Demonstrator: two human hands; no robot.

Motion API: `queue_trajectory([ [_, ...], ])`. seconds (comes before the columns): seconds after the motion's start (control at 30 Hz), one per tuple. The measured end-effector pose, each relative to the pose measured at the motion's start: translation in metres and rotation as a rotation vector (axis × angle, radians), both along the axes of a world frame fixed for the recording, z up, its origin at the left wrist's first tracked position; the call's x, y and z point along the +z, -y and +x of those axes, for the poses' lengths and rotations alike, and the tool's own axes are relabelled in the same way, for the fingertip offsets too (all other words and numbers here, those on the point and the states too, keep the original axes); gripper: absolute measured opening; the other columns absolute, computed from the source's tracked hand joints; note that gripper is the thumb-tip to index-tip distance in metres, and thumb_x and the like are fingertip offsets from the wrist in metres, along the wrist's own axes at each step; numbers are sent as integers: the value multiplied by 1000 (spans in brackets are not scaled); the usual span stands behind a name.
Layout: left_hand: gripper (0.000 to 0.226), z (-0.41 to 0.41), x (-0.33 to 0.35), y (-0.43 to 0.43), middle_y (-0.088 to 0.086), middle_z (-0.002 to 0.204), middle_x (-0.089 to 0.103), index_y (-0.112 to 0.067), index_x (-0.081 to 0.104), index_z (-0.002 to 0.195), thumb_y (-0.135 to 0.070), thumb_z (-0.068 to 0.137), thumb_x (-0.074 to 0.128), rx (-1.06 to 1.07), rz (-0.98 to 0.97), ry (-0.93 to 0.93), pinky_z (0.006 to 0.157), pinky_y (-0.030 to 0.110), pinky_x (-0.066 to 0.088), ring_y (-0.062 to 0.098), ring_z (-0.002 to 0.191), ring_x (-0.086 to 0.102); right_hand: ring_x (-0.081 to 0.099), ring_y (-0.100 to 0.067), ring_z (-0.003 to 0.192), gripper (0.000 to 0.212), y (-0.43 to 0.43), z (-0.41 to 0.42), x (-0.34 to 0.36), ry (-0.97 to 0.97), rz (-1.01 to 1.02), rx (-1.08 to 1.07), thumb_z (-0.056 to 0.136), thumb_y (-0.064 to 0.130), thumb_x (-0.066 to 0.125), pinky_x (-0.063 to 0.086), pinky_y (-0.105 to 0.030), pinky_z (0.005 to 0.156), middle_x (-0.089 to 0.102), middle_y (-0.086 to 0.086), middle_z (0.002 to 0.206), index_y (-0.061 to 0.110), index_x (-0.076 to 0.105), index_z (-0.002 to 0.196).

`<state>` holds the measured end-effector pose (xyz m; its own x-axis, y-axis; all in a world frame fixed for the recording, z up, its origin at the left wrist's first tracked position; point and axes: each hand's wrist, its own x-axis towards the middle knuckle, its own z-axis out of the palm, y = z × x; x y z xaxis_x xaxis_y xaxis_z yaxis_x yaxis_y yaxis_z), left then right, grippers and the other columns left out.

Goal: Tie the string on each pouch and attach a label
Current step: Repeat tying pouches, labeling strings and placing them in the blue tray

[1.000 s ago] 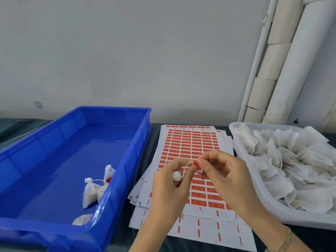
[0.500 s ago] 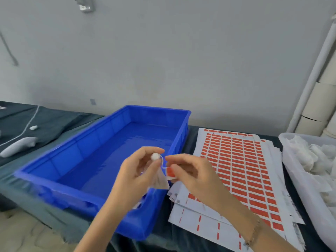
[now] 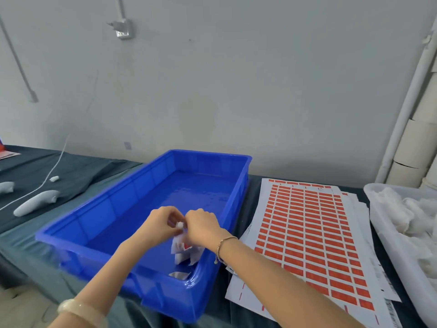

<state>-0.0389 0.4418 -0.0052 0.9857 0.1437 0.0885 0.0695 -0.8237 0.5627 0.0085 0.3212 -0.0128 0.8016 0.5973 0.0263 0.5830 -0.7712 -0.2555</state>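
L hand (image 3: 163,224) & R hand (image 3: 201,227) pinch pouch (image 3: 176,243) over blue bin (image 3: 208,154), nr right rim.

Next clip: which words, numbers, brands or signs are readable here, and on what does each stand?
Nothing here can be read.
Orange label sheets: no print legible on the labels, too small.
Barcode and edge print on the lowest sheet: blurred, unreadable.
Red label among the pouches at the blue bin's near end: too small to read.
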Motion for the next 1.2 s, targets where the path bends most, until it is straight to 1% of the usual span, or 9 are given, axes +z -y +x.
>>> queue_trajectory([
  [0.07, 15, 2, -1, 5, -7, 91, 65, -21, 61, 89, -6, 85, 63, -12, 25, -11, 67, 11, 46, 9, 85, 62, 56, -31, 98, 14, 9, -6, 3, 73, 39, 21, 87, 16, 57, 36, -36, 85, 62, -12, 103, 9, 56, 99],
  [0.17, 25, 3, 8, 31, -11, 86, 67, -22, 61, 86, 3, 83, 56, -42, 26, 97, 75, 27, 54, 9, 83, 65, 57, -31, 93, 21, 44, -22, 13, 162, 239, 31, 89, 16, 52, 40, -39, 87, 67, -9, 98, 11, 59, 108],
  [0.23, 35, 2, 19, 64, -13, 79, 68, -25, 64, 84, 8, 81, 51, -124, -14, 205, 68, 22, 53, 3, 75, 65, 60, -27, 90, 28, 82, -33, 18, 164, 425, -4, 89, 18, 52, 45, -37, 85, 68, -5, 99, 17, 58, 116],
  [0.43, 28, 3, 40, 208, -18, 84, 70, -30, 66, 90, -2, 87, 61, -503, -213, 353, 75, 12, 53, -1, 83, 66, 63, 3, 91, 33, 233, -72, 31, 187, 742, -255, 87, 24, 67, 51, -9, 81, 67, 22, 103, 32, 62, 119],
  [0.63, 23, 41, 17, 356, -10, 107, 68, -26, 66, 112, -15, 94, 58, -693, -211, 314, 72, 3, 43, 3, 87, 61, 64, 1, 76, 20, 375, -75, 44, 228, 607, -648, 84, 21, 70, 52, -13, 68, 69, 18, 88, 29, 70, 103],
  [0.8, 38, 85, 2, 415, 6, 123, 59, -17, 55, 127, -4, 91, 57, -726, 61, 203, 83, 21, 44, 23, 105, 58, 63, -9, 91, 34, 439, -40, 25, 82, 331, -835, 83, 22, 69, 45, -15, 75, 65, 8, 97, 20, 64, 117],
  [0.9, 39, 104, -2, 430, 11, 118, 60, -12, 54, 127, -3, 89, 58, -748, 281, 115, 89, 30, 51, 25, 102, 58, 59, -16, 97, 47, 441, -17, 9, -37, 197, -836, 80, 27, 71, 47, -25, 84, 64, -1, 104, 12, 59, 123],
  [1.07, 30, 117, -3, 448, 11, 111, 64, -11, 62, 121, -15, 91, 59, -762, 439, 54, 88, 31, 49, 24, 97, 60, 58, -17, 69, 21, 423, 7, -5, 36, 131, -862, 81, 30, 66, 41, -24, 54, 56, 5, 63, 17, 58, 66],
  [1.2, 19, 119, 1, 447, 9, 87, 64, -8, 69, 101, -19, 94, 55, -735, 418, 135, 75, 30, 50, 24, 84, 63, 65, -21, 79, 19, 428, 10, -1, 125, 303, -891, 89, 25, 63, 52, -32, 71, 72, -5, 80, 13, 75, 82],
])
